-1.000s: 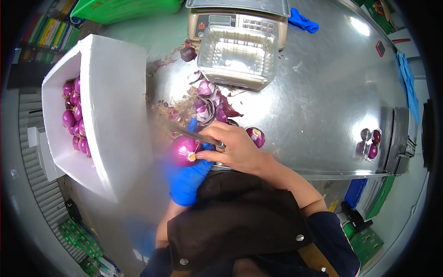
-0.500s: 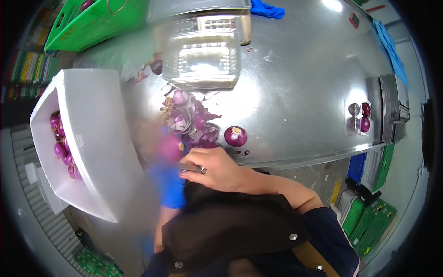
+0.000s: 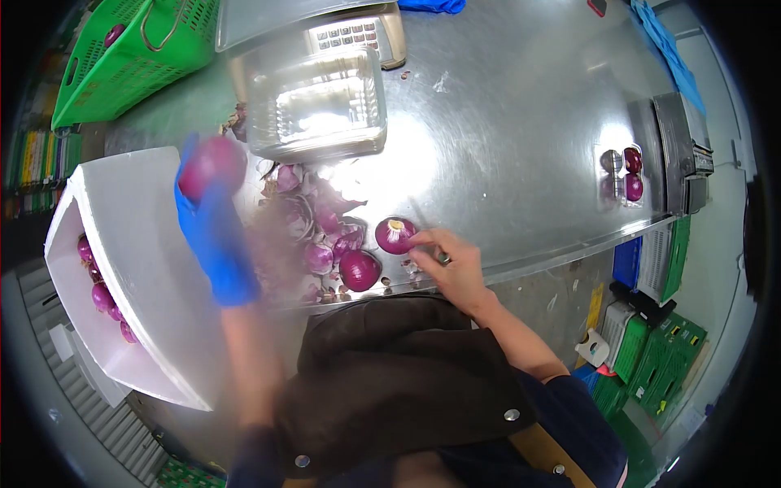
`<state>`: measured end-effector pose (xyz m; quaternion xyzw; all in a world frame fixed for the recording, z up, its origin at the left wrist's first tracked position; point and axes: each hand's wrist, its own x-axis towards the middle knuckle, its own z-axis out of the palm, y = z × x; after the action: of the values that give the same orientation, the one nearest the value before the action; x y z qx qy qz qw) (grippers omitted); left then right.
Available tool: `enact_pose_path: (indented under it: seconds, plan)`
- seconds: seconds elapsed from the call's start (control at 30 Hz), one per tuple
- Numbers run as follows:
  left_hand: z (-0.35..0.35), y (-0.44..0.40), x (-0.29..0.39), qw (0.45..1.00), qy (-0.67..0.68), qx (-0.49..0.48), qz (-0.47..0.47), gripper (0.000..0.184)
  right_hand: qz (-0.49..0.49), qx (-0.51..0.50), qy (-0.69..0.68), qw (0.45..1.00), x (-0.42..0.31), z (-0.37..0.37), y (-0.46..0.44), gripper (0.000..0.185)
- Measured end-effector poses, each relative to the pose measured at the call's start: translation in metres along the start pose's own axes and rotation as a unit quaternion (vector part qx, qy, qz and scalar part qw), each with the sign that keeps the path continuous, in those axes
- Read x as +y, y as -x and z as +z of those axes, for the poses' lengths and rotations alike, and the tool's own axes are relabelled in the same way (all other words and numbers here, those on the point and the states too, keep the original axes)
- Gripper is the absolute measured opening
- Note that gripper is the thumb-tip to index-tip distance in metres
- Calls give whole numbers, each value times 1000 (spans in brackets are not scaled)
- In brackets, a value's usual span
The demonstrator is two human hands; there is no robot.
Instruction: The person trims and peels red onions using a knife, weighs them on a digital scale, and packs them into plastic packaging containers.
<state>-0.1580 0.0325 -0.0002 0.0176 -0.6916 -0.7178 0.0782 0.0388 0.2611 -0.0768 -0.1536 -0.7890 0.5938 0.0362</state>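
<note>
My left hand (image 3: 213, 236), in a blue glove and blurred by motion, is closed around a red onion (image 3: 213, 168) held up beside the white foam box. My bare right hand (image 3: 451, 264), a ring on one finger, pinches the right side of a peeled red onion (image 3: 395, 235) on the steel table. Another peeled red onion (image 3: 359, 270) lies just left of it, near the table edge. Loose purple onion skins (image 3: 305, 215) are heaped between my hands. Whether a knife is still in my right hand I cannot make out.
The foam box (image 3: 154, 260) with several onions stands tipped at the left. A green basket (image 3: 146, 65) is at the back left. Clear plastic trays (image 3: 317, 102) sit before a scale (image 3: 350, 37). At the right is a small tray with onions (image 3: 633, 175) beside a metal machine (image 3: 679, 154).
My left hand has lifted away from the table edge, up and left, with an onion. My right hand has moved right to the peeled onion. The metal blade seen earlier no longer shows clearly.
</note>
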Motion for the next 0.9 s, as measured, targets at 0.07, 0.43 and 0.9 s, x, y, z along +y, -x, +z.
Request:
enact_pose_path:
  seconds: [0.07, 0.43, 0.9]
  plan:
    - [13, -30, -2, 999, 1, -26, 24, 63, 142, 10, -56, 988, 3, -6, 1, 13]
    - [98, -207, -49, 980, -128, -119, 99, 74, 138, 74, -39, 987, 18, -1, -26, 25]
    - [101, -282, -108, 961, -236, -136, 51, 84, -48, -320, 170, 931, 0, 61, -17, 51]
